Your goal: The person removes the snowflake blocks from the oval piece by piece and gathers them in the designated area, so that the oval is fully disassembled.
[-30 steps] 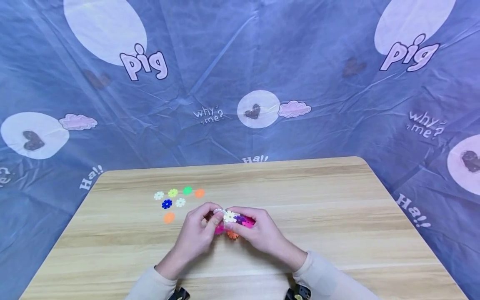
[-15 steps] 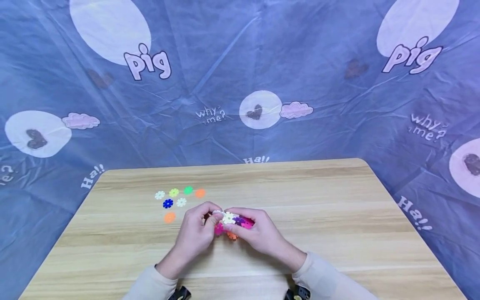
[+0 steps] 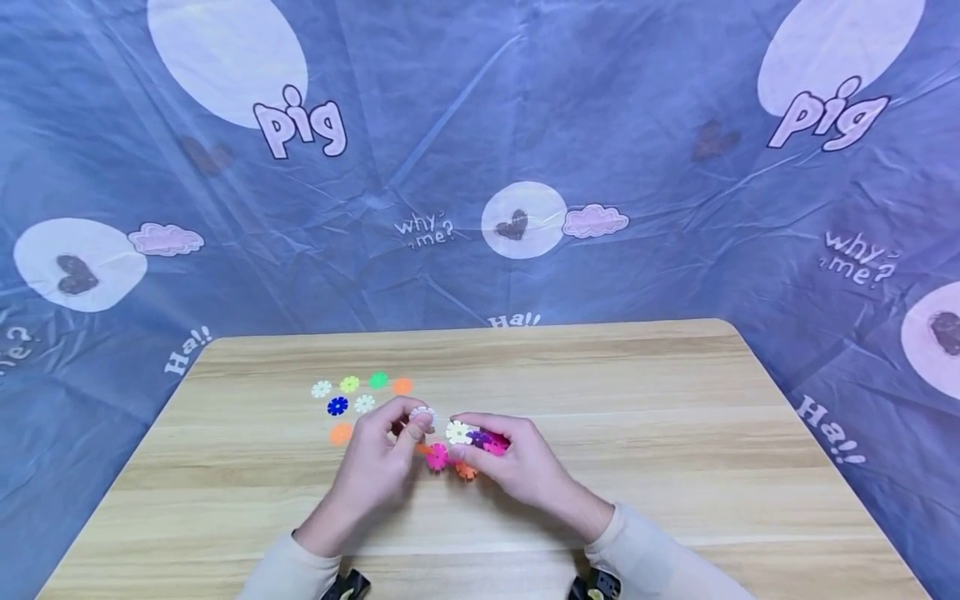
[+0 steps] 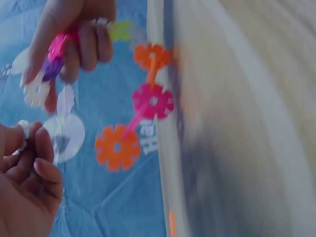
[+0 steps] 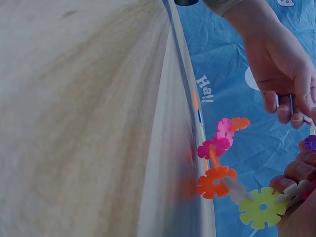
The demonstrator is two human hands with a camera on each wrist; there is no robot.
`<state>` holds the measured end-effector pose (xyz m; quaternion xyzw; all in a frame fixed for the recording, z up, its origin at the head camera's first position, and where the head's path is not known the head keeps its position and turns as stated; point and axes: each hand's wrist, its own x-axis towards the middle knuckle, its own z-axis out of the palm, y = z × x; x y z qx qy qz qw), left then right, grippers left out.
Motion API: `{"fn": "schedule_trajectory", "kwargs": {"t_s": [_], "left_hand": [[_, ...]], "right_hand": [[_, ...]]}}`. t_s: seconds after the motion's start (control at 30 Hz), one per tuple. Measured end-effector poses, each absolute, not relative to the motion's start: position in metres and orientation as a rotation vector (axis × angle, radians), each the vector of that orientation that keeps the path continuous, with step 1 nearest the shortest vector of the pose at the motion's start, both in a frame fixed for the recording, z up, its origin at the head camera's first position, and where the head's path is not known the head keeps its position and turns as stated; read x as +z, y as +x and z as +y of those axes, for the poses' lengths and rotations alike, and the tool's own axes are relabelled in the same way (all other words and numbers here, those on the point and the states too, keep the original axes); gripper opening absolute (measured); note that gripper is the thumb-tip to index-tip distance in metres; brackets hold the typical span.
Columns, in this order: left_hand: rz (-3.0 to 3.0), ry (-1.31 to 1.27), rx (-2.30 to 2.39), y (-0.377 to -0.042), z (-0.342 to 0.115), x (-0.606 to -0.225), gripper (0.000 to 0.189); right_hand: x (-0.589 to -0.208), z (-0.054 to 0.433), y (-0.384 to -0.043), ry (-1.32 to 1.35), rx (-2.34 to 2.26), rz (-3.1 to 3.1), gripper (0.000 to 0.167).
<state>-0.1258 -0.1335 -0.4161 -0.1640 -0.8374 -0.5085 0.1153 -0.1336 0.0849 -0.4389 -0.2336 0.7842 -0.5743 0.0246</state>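
Observation:
My left hand [image 3: 375,454] pinches a white flower-shaped plastic disc [image 3: 423,416] between thumb and fingers. To its right, my right hand [image 3: 517,458] grips a chain of interlocked flower discs. A white disc [image 3: 459,432] on that chain sticks out past the right fingertips, beside a purple disc [image 4: 52,68]. The rest of the chain hangs below the right hand: a yellow disc [image 5: 262,207], an orange disc [image 5: 216,181], pink discs [image 5: 225,128] and an orange end disc [image 4: 117,147]. A gap lies between the two white discs. The right palm hides some of the chain.
Several loose flower discs lie at the left on the wooden table [image 3: 637,375], among them a blue disc [image 3: 337,406], a green disc [image 3: 378,380] and an orange disc [image 3: 341,434]. A blue printed cloth [image 3: 450,125] hangs behind the table.
My left hand has moved left, away from the right hand, with the white disc in its fingers. The right hand and its chain have stayed nearly still.

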Motion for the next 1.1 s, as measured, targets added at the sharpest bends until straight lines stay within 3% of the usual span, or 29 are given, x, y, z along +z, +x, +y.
{"fn": "schedule_trajectory", "kwargs": {"t_s": [0.73, 1.1], "left_hand": [[-2.772, -0.171, -1.112, -0.148, -0.198, -0.412, 0.016], [-2.849, -0.133, -1.262, -0.157, -0.218, -0.419, 0.023]], "right_hand": [[-0.440, 0.086, -0.136, -0.699, -1.731, 2.445, 0.041], [-0.440, 0.084, -0.136, -0.717, -1.745, 2.442, 0.040]]}}
